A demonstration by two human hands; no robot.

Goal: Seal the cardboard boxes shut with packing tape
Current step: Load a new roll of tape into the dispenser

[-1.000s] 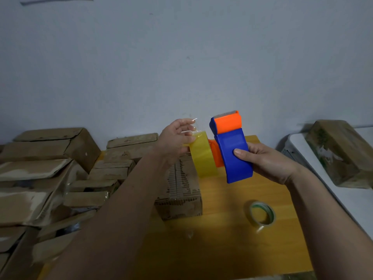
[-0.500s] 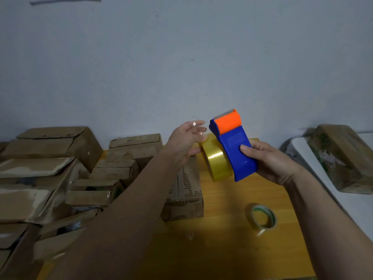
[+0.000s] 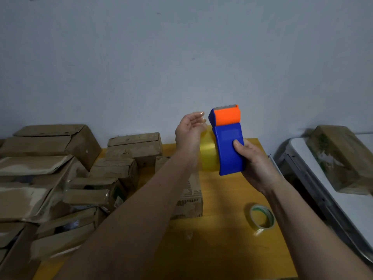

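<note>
Above the yellow table (image 3: 222, 249), both hands were raised with a tape dispenser (image 3: 229, 146) between them.

Right hand (image 3: 256, 164) gripped the blue dispenser upright, thumb across its front, orange head and toothed blade on top. Left hand (image 3: 188, 132) sat beside the yellow tape roll (image 3: 209, 156), fingers loosely curved near the blade; whether they pinched tape, I cannot tell. Cardboard boxes (image 3: 66, 178) lay piled at left, one box (image 3: 191, 199) under the left forearm, a small tape ring (image 3: 262, 217) near the right wrist.

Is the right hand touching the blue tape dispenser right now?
Touching. The head view shows the right hand wrapped round the blue tape dispenser, thumb pressed flat on its front face.
</note>
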